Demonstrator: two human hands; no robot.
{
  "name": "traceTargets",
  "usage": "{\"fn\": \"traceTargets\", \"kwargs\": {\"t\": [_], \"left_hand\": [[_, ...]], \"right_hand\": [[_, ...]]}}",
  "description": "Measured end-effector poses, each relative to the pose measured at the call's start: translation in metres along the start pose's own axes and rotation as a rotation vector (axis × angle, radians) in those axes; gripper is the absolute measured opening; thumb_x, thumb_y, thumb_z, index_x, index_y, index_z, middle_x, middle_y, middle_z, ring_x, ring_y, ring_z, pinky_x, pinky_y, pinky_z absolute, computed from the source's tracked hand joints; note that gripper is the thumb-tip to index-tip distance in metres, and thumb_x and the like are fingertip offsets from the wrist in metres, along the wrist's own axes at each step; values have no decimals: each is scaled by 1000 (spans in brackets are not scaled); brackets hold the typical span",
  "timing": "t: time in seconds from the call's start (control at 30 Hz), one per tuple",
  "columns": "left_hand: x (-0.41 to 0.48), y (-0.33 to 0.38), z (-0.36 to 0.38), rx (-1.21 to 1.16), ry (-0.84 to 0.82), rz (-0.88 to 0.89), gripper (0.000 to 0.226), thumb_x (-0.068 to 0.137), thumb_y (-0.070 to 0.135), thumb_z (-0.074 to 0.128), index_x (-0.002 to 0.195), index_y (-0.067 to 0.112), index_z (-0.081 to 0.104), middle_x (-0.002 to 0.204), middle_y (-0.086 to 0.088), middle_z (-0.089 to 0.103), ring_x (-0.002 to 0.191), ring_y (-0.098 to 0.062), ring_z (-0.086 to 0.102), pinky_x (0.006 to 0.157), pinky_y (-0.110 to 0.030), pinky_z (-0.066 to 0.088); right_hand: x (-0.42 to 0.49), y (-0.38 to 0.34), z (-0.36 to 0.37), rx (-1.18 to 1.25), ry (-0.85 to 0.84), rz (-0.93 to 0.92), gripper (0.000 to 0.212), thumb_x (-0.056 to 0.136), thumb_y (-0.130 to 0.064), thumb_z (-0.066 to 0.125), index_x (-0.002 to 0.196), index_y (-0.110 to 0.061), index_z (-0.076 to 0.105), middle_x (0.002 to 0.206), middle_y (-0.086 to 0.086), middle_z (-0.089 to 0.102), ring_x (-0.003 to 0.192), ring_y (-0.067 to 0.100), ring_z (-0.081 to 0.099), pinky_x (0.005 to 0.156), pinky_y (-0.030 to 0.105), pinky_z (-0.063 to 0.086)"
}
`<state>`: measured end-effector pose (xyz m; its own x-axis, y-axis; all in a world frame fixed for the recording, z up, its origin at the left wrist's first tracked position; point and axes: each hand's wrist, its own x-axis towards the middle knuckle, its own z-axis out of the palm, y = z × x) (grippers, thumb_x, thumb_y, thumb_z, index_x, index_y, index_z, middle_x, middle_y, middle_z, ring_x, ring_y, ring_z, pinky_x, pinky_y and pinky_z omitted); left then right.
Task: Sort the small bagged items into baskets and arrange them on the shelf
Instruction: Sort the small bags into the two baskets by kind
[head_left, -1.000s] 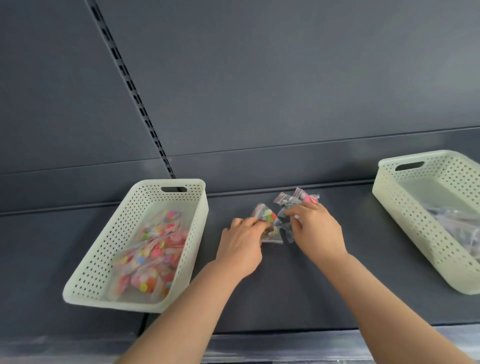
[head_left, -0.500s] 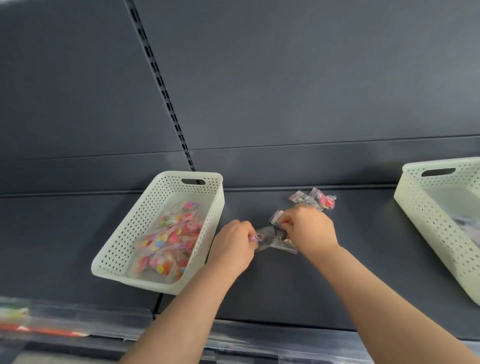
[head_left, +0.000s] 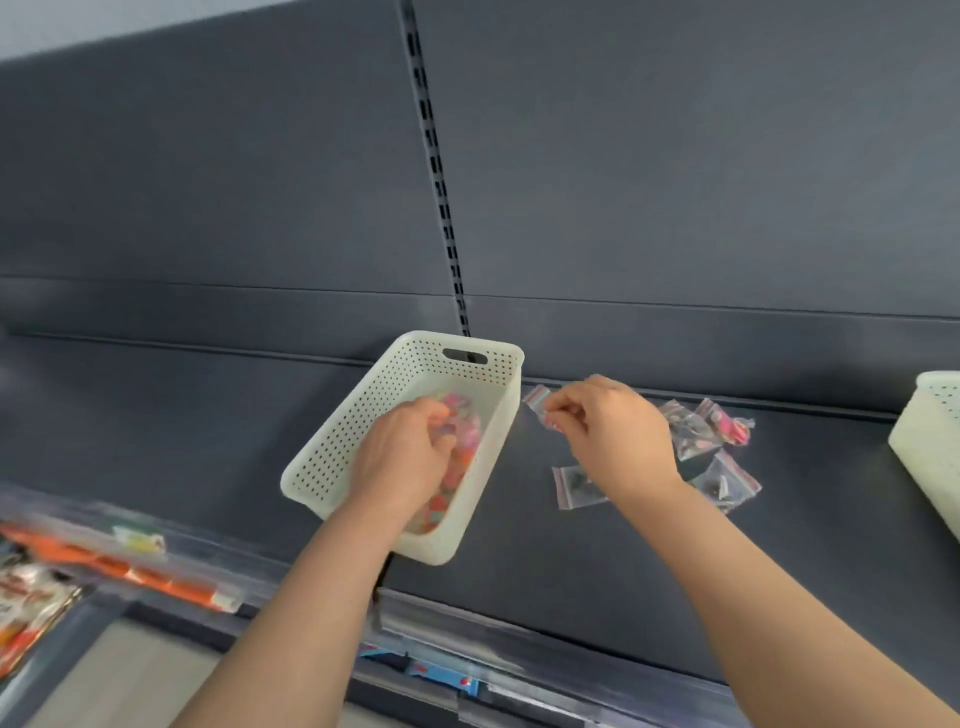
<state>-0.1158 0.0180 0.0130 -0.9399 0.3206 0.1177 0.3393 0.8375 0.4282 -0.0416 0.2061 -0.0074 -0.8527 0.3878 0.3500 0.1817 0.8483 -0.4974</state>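
Shows left hand (head_left: 410, 457) inside the perforated basket (head_left: 356, 418), fingers curled over the colourful bags (head_left: 465, 441), presumably to drop one among its like; cannot tell whether that grip is clamped or released. Shows right hand (head_left: 608, 431), just right of the basket, pinching a clear zip bag (head_left: 537, 402) above the shelf (head_left: 519, 545), likely readied for sorting. Long axis slanted, red zip end toward the basket's rim. Shows loose bags (head_left: 693, 439) farther right.

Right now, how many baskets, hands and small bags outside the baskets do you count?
Baskets: 2 (middle basket, right-edge basket)
Bags lying on the shelf: 4
Pinched bag in the right hand: 1
Hands: 2 (left hand, right hand)
Total: 9
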Motion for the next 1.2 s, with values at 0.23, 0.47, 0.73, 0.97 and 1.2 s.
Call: {"fn": "traceTargets", "kwargs": {"t": [0.23,0.47,0.73,0.97,1.2], "left_hand": [[-15,-20,-21,-63,142,-3,23,95,20,59,114,28,68,112,11,69,101,-13,63,85,-32,52],[-9,19,4,-196,67,144,21,93,18,58,108,26,71,103,9,71,98,-16,64,87,-37,51],[-12,71,68,3,-317,334,27,94,20,58,119,24,65,119,2,64,113,-20,57,94,-36,47],[-8,64,89,147,-307,330,25,92,30,62,117,26,65,116,2,60,112,-22,55,86,-36,48],[-14,75,90,67,-170,293,14,96,24,53,88,22,65,94,5,60,89,-19,59,68,-33,47]], "right_hand": [[32,-68,20,17,-78,-226,21,93,-21,53,99,-30,71,98,-10,65,93,16,59,67,31,50],[-2,-10,12,-78,-3,-22,23,93,-19,56,106,-30,71,101,-8,69,97,17,62,66,28,43],[-53,48,-20,-283,-204,248,16,87,-41,60,93,-32,71,90,-8,66,87,16,61,66,27,46],[-63,57,-15,-303,-265,283,21,91,-32,57,109,-37,66,110,-6,63,104,18,58,76,27,48],[-70,67,-19,-288,-155,288,18,92,-22,49,94,-31,65,99,-11,61,89,16,60,63,26,45]]}}
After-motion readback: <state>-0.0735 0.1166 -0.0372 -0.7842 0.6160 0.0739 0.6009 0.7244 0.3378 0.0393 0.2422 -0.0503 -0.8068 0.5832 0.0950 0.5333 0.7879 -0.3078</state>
